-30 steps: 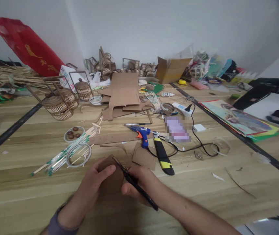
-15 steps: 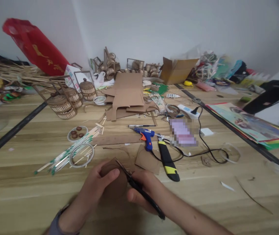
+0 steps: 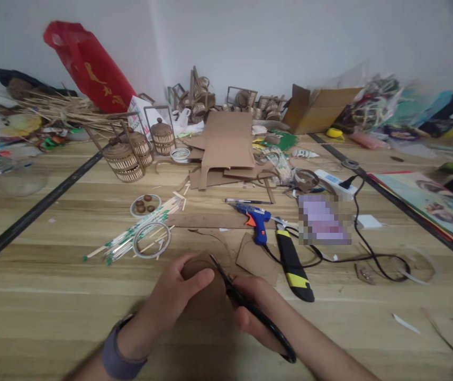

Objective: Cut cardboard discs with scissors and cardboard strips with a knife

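My left hand (image 3: 173, 296) pinches a rounded piece of brown cardboard (image 3: 205, 291), thumb on top, just above the wooden table. My right hand (image 3: 256, 312) is closed around black scissors (image 3: 250, 307), whose blades reach into the cardboard's upper right edge. A purple band circles my left wrist. Cardboard offcuts (image 3: 256, 259) lie just beyond the hands.
A yellow-black utility knife (image 3: 293, 264), a blue glue gun (image 3: 256, 222) with its black cord and a white power strip (image 3: 335, 181) lie to the right. Wooden sticks and a wire ring (image 3: 152, 239) lie to the left. Small wicker baskets (image 3: 125, 156), flat cardboard sheets (image 3: 226, 145) and an open box (image 3: 317, 108) stand behind.
The view has swung left, so everything sits further right in the picture. Both hands keep their hold on the cardboard and the scissors; the blades stay in the cut.
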### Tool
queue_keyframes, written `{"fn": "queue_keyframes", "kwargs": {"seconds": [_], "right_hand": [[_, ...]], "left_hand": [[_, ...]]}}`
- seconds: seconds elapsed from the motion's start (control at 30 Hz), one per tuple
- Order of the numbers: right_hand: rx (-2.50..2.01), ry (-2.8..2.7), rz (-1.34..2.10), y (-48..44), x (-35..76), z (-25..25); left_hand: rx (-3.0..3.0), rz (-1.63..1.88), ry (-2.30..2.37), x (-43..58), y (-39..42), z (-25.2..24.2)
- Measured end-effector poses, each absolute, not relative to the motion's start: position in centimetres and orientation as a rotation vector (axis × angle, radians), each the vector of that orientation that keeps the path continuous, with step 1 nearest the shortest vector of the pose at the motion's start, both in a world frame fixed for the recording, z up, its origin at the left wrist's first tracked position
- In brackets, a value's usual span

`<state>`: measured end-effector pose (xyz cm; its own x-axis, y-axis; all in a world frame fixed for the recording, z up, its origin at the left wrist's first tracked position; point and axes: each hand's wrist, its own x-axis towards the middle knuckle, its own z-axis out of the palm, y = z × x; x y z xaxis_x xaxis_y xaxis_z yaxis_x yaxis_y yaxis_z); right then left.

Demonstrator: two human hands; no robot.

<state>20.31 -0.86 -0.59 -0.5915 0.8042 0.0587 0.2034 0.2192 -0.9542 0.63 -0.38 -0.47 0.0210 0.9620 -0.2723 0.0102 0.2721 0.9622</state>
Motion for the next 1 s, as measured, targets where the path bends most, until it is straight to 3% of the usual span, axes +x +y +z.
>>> {"fn": "queue_keyframes", "kwargs": {"seconds": [1.0], "right_hand": [[-0.927,-1.977,1.408,-0.72,20.34,-0.39]], "left_hand": [[1.071,0.961,1.221,0.32,-0.30,-0.97]]}}
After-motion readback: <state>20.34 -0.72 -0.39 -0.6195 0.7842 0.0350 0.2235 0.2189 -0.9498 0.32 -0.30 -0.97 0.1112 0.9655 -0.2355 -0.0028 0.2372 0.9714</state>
